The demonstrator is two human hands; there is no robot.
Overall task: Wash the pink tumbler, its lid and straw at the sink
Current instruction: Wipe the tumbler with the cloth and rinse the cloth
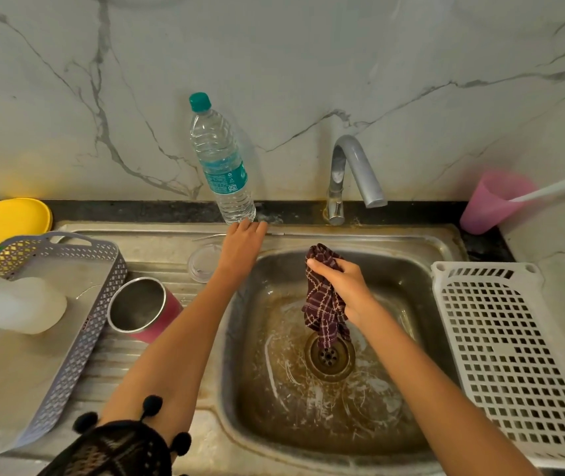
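Gripping a bunched maroon checked cloth (324, 300) in closed fingers, the right hand (346, 290) holds it above the drain of a stained steel sink (308, 407), beneath a grey curved tap (355, 170). The left hand (243, 247) reaches to the sink's back rim, fingers loosely extended and holding nothing, their tips at the base of a clear plastic water bottle with a teal cap (221, 159). The pink tumbler with a steel interior (143, 309) stands open on the ribbed drainboard, left of the forearm; its clear round lid (204, 262) lies just behind it. A thin straw (212, 237) appears to lie along the rim beside the left hand.
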